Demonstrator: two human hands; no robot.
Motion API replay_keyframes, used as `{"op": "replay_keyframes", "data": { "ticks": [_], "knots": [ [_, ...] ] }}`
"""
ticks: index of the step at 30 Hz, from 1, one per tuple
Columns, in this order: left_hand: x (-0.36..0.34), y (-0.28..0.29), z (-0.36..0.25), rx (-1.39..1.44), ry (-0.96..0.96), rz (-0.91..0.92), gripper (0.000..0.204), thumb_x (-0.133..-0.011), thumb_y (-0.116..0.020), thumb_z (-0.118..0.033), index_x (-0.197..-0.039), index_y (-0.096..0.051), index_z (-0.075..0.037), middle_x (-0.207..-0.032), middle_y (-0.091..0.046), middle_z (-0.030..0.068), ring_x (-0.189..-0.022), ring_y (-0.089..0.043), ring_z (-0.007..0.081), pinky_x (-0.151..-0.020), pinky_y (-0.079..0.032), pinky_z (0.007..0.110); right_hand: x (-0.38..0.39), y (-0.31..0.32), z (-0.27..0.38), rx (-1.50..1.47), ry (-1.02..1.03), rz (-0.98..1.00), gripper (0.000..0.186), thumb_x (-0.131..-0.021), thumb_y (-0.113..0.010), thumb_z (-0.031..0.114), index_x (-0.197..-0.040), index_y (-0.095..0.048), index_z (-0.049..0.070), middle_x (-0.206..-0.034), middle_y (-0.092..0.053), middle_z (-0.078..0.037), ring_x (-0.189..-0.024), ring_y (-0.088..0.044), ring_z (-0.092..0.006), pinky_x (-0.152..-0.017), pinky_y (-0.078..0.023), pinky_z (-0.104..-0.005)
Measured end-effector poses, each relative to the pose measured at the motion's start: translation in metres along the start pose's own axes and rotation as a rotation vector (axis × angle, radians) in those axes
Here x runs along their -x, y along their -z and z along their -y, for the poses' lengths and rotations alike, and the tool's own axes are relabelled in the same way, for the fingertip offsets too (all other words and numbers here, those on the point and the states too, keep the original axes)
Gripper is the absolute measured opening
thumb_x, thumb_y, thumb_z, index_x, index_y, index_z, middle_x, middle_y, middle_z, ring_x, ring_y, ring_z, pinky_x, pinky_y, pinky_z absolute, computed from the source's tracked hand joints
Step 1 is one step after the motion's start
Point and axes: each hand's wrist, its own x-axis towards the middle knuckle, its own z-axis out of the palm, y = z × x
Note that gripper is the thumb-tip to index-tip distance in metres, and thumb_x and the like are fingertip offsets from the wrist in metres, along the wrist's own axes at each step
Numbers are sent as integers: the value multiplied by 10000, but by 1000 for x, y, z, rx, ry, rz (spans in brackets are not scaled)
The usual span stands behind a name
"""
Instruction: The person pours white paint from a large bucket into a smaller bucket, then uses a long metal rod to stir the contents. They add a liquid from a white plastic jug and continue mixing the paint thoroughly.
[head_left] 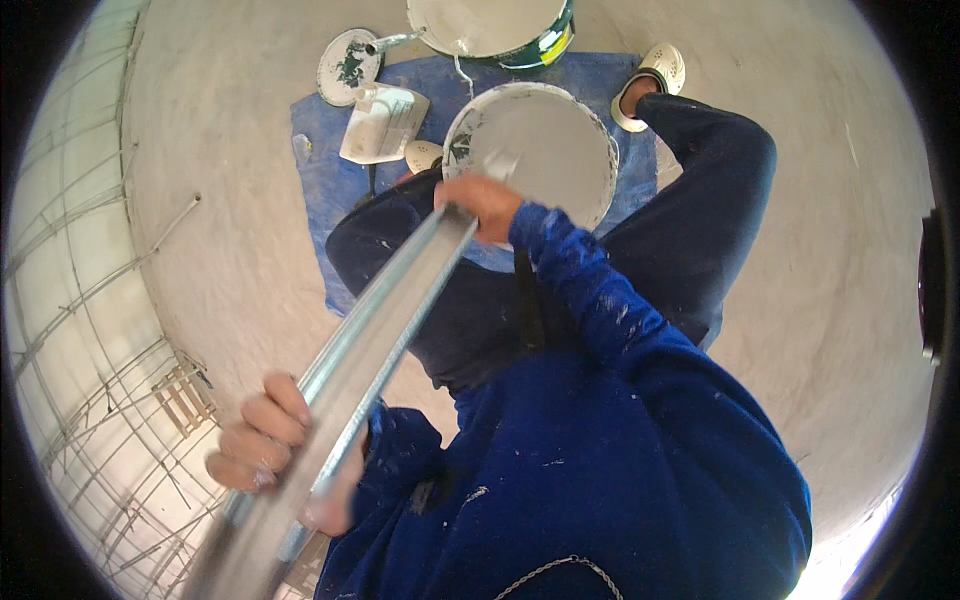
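Observation:
A long galvanised metal channel [375, 335] runs slantwise from the lower left up to the bucket, its hollow side facing up. Around its lower part my left hand [270, 440] is wrapped, fingers over one edge and thumb by the other. At the upper end my right hand [485, 205] is closed on the channel. A pale blurred shape beside those fingers is too smeared to name. Just beyond my right hand stands a round bucket [550, 150] of smooth pale grey paste, its rim smeared white. White splashes mark my blue sleeves.
Under the bucket lies a blue sheet [310, 220]. A larger green bucket [545, 45] stands behind it. To the left are a paste-smeared lid [350, 68] and a whitish plastic container [385, 122]. A lattice of thin rods [90, 400] lines the left, with a small wooden pallet [183, 400].

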Motion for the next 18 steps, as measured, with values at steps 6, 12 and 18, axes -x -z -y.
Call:
{"op": "replay_keyframes", "data": {
  "ticks": [6, 12, 18],
  "knots": [
    [7, 3, 3, 118, 104, 4, 422, -627, -740, -180, -776, -347, -149, -631, -340, -40, -539, -358, 87, -509, -344, 238, 14, 3, -8, 37, -273, 204, 438, -535, -639, -26, -944, -525, 80, -926, -570, -128, -935, -514, -348, -799, -414, -416],
    [-7, 9, -1, 102, -88, 29, 367, -634, -710, -217, -756, -371, -148, -620, -341, -39, -540, -413, 69, -575, -430, 212, 2, -22, -7, -14, 49, 33, 479, -525, -636, -31, -976, -517, 79, -988, -553, -133, -947, -506, -351, -819, -412, -422],
    [-2, 9, 9, 94, 105, 20, 358, -670, -710, -231, -749, -370, -151, -627, -338, -40, -526, -382, 64, -530, -396, 234, 10, 4, -2, 65, -253, 179, 547, -529, -661, -7, -1048, -519, 92, -1077, -549, -135, -1039, -500, -344, -889, -411, -374]
  ]
}}
